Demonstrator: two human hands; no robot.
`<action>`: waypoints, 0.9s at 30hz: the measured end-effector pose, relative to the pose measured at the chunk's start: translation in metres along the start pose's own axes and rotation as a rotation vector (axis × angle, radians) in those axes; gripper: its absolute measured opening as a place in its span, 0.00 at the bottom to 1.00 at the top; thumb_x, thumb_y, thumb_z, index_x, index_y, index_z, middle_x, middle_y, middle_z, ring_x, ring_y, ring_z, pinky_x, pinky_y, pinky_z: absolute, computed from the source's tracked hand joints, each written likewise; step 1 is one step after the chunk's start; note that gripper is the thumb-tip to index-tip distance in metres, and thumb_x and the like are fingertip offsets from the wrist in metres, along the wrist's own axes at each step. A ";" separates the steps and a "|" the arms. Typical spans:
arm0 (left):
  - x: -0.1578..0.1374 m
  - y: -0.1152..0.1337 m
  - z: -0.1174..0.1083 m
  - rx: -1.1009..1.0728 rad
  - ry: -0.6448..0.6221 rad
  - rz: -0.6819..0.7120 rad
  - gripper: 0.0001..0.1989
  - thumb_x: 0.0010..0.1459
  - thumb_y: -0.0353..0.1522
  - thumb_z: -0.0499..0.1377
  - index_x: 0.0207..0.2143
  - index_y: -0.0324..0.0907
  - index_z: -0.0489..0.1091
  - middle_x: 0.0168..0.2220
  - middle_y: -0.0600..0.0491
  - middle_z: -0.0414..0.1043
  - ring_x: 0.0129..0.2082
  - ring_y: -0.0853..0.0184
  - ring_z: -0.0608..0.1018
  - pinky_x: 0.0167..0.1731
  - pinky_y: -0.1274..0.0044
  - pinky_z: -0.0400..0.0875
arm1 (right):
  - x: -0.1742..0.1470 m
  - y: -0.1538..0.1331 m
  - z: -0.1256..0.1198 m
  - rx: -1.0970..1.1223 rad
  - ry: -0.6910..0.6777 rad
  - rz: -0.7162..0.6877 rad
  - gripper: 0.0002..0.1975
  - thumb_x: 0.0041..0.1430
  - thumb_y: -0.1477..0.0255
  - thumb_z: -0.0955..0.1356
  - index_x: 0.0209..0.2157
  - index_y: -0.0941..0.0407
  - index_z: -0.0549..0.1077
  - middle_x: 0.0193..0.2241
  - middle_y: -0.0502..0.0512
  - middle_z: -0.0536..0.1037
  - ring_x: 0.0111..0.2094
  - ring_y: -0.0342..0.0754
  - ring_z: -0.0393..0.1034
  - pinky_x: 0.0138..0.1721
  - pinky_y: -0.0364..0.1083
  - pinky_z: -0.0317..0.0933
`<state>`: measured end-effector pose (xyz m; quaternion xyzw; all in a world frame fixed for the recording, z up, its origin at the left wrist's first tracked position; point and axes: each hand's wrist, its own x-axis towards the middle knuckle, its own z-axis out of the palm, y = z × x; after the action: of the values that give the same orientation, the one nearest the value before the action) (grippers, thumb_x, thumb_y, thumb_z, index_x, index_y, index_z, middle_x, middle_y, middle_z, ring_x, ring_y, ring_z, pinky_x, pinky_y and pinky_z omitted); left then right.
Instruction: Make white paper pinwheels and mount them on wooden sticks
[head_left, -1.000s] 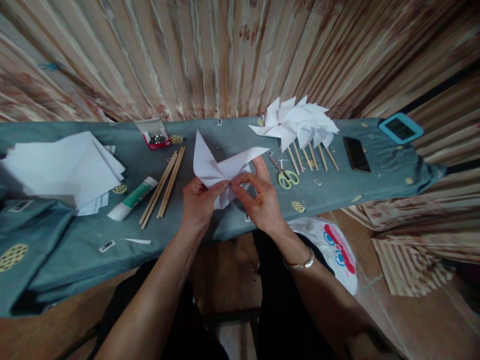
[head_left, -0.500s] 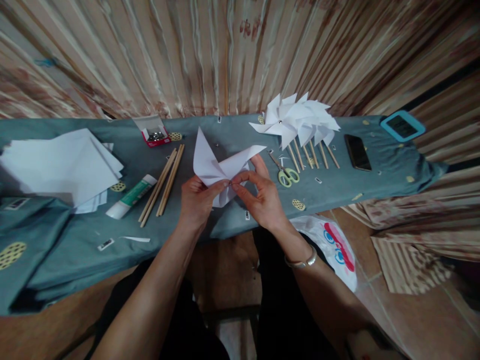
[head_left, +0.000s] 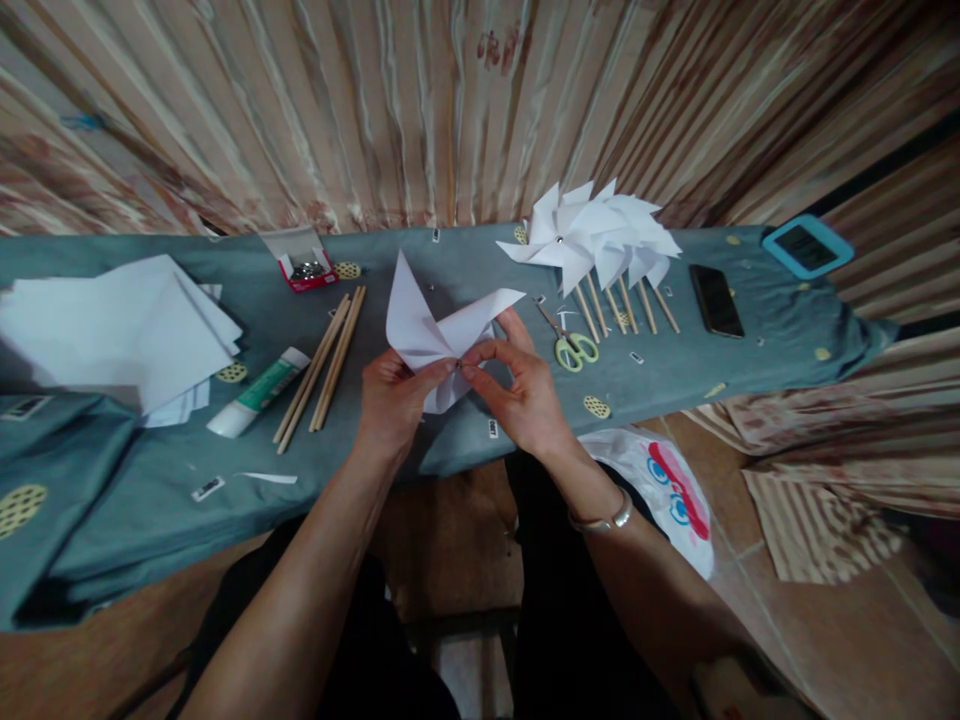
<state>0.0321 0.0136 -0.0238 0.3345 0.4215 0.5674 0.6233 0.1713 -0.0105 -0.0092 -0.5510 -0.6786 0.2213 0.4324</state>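
Between both hands, above the cloth, is a white paper pinwheel [head_left: 420, 325] with its blades curled up. My left hand [head_left: 394, 395] grips it from the left, thumb pressed at the centre. From the right, my right hand [head_left: 521, 390] pinches at the same centre, thumb and forefinger meeting at a small shiny pin head [head_left: 459, 365]; other fingers support the paper behind. No stick shows on this pinwheel. Left of my hands lie several wooden sticks [head_left: 337, 360]. Green-handled scissors [head_left: 574, 348] rest just to the right.
Finished pinwheels [head_left: 577, 235] on sticks overlap at the back right. Beyond them lie a phone [head_left: 716, 300] and a blue-framed device [head_left: 808, 247]. On the left are a paper stack [head_left: 112, 320], a glue tube [head_left: 259, 393] and an open red box [head_left: 307, 272] of metal pins. A curtain [head_left: 420, 110] hangs behind.
Both hands keep almost the same hold on the pinwheel's centre. The view has shifted very slightly; nothing on the table has visibly moved.
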 end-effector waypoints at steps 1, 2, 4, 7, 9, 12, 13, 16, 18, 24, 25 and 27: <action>0.000 0.000 0.000 -0.013 -0.001 -0.010 0.12 0.34 0.30 0.72 0.27 0.39 0.78 0.28 0.53 0.79 0.26 0.68 0.76 0.30 0.77 0.69 | 0.000 0.001 0.001 0.008 0.002 0.009 0.03 0.59 0.74 0.68 0.32 0.53 0.73 0.60 0.54 0.65 0.65 0.52 0.54 0.67 0.58 0.48; 0.000 0.000 0.000 -0.027 -0.002 -0.021 0.13 0.34 0.30 0.72 0.27 0.39 0.78 0.28 0.53 0.79 0.26 0.68 0.76 0.30 0.77 0.69 | 0.000 0.001 0.001 0.019 0.007 0.019 0.03 0.59 0.74 0.68 0.32 0.53 0.73 0.60 0.54 0.65 0.65 0.52 0.55 0.66 0.58 0.48; 0.001 0.001 -0.001 -0.044 -0.007 -0.046 0.14 0.34 0.31 0.73 0.27 0.39 0.78 0.27 0.53 0.79 0.26 0.68 0.76 0.31 0.77 0.69 | 0.000 0.003 0.002 0.050 0.018 0.027 0.02 0.59 0.73 0.68 0.31 0.53 0.73 0.59 0.53 0.66 0.64 0.53 0.56 0.66 0.59 0.48; 0.001 0.004 -0.001 -0.052 -0.029 -0.082 0.15 0.35 0.34 0.73 0.28 0.39 0.78 0.27 0.54 0.79 0.26 0.68 0.76 0.31 0.77 0.70 | 0.001 0.006 0.003 0.103 0.037 0.008 0.02 0.57 0.72 0.69 0.30 0.52 0.73 0.57 0.52 0.69 0.63 0.53 0.57 0.66 0.60 0.47; 0.000 0.006 -0.001 -0.050 -0.053 -0.092 0.15 0.35 0.34 0.73 0.29 0.39 0.78 0.27 0.54 0.79 0.27 0.68 0.77 0.32 0.77 0.70 | 0.001 0.007 0.004 0.121 0.050 0.006 0.02 0.57 0.72 0.69 0.30 0.52 0.74 0.58 0.52 0.69 0.64 0.53 0.56 0.66 0.61 0.46; 0.000 0.005 -0.002 -0.035 -0.083 -0.078 0.16 0.33 0.32 0.74 0.29 0.39 0.79 0.27 0.54 0.79 0.28 0.68 0.77 0.33 0.77 0.70 | 0.000 0.008 0.005 0.123 0.065 0.023 0.02 0.56 0.73 0.69 0.30 0.52 0.74 0.60 0.51 0.67 0.66 0.55 0.53 0.66 0.62 0.46; 0.000 0.004 -0.002 -0.031 -0.088 -0.072 0.16 0.33 0.31 0.74 0.29 0.39 0.79 0.28 0.54 0.80 0.28 0.68 0.77 0.33 0.77 0.71 | 0.000 0.008 0.005 0.122 0.068 0.024 0.02 0.56 0.73 0.69 0.30 0.52 0.74 0.61 0.51 0.67 0.67 0.55 0.52 0.66 0.62 0.46; 0.001 0.001 -0.003 -0.027 -0.091 -0.062 0.16 0.33 0.30 0.74 0.30 0.39 0.79 0.28 0.54 0.80 0.27 0.68 0.77 0.33 0.77 0.70 | -0.001 0.007 0.006 0.121 0.075 0.011 0.02 0.56 0.73 0.69 0.29 0.52 0.74 0.61 0.50 0.67 0.67 0.54 0.52 0.66 0.61 0.46; 0.001 0.000 -0.003 -0.022 -0.092 -0.056 0.17 0.34 0.31 0.73 0.31 0.38 0.79 0.28 0.53 0.80 0.28 0.68 0.77 0.33 0.76 0.70 | -0.001 0.007 0.006 0.118 0.088 0.011 0.03 0.56 0.73 0.69 0.29 0.52 0.74 0.60 0.50 0.68 0.67 0.53 0.52 0.66 0.61 0.46; 0.001 -0.001 -0.004 -0.021 -0.084 -0.046 0.16 0.36 0.31 0.73 0.32 0.38 0.79 0.30 0.52 0.80 0.29 0.67 0.78 0.34 0.76 0.71 | -0.001 0.006 0.008 0.131 0.116 0.021 0.02 0.56 0.73 0.70 0.29 0.53 0.75 0.59 0.52 0.69 0.66 0.54 0.54 0.66 0.62 0.47; 0.001 -0.001 -0.004 -0.022 -0.081 -0.045 0.16 0.37 0.31 0.73 0.32 0.38 0.79 0.30 0.52 0.80 0.29 0.68 0.78 0.34 0.76 0.71 | -0.001 0.005 0.008 0.135 0.123 0.025 0.02 0.55 0.73 0.70 0.29 0.53 0.75 0.58 0.52 0.70 0.66 0.54 0.54 0.66 0.62 0.47; 0.000 0.000 -0.004 -0.027 -0.073 -0.039 0.16 0.37 0.31 0.73 0.32 0.38 0.79 0.30 0.53 0.80 0.29 0.68 0.78 0.35 0.76 0.71 | -0.001 0.005 0.008 0.138 0.139 0.039 0.02 0.54 0.72 0.71 0.29 0.53 0.75 0.58 0.52 0.70 0.66 0.55 0.55 0.66 0.62 0.46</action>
<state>0.0290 0.0136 -0.0256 0.3384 0.3972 0.5481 0.6537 0.1671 -0.0086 -0.0178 -0.5472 -0.6190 0.2371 0.5110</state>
